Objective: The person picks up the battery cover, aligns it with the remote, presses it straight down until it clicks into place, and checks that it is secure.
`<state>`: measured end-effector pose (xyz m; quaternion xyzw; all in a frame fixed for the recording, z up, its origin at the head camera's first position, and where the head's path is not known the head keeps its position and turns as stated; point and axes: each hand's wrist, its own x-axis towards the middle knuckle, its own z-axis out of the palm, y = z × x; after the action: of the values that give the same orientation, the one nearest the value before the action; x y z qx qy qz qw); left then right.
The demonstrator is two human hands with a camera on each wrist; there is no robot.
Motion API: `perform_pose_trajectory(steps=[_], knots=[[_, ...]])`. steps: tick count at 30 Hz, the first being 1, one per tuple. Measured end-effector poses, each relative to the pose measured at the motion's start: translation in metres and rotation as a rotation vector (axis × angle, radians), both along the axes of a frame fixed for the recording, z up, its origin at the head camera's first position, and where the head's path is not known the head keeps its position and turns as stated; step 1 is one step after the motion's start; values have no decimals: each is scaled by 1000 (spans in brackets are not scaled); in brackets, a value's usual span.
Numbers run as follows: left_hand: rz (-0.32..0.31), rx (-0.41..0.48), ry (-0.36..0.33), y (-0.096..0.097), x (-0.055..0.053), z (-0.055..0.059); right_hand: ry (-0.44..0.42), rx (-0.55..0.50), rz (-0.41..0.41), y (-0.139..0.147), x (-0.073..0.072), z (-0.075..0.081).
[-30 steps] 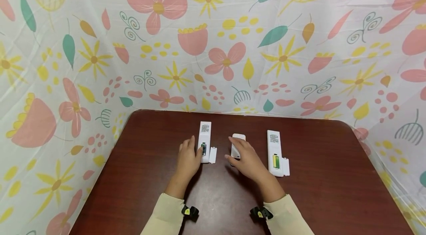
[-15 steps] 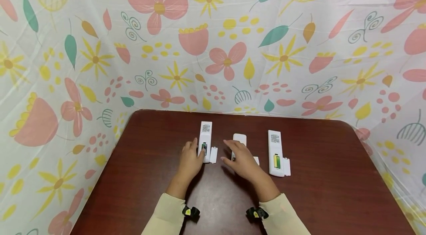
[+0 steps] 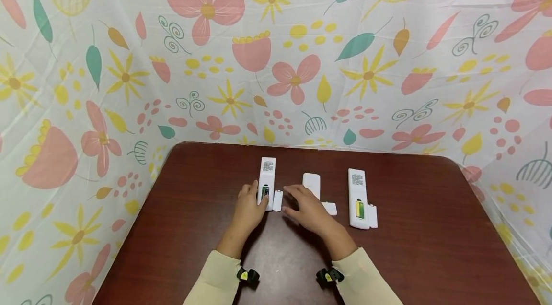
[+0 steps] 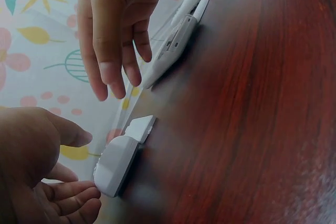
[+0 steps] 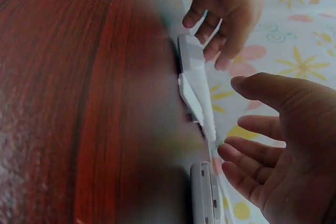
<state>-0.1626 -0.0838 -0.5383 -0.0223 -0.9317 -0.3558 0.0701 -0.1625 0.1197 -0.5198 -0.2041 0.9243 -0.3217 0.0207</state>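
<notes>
On our worktop (image 3: 194, 190), our loosely spread left hand (image 3: 249, 208) apparently steadies the leftmost remote (image 3: 267, 174), spread right hand (image 3: 308, 208) beside it.

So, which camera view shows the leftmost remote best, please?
Head view: the back of the remote shows nearly whole beside the left hand. The left wrist view shows its near end; the right wrist view, its side, partly behind the cover.

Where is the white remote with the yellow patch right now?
In the head view, the white remote lies on the table, right of the right hand, with a small white cover beside its lower right edge.
</notes>
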Motion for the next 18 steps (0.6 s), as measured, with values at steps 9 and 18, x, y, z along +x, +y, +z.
perform_pose_trajectory(steps=[9, 18], knots=[[8, 2, -34, 1, 1, -2, -29, 18, 3, -9, -4, -5], [7, 12, -53, 0, 1, -2, -37, 29, 4, -16, -7, -9]])
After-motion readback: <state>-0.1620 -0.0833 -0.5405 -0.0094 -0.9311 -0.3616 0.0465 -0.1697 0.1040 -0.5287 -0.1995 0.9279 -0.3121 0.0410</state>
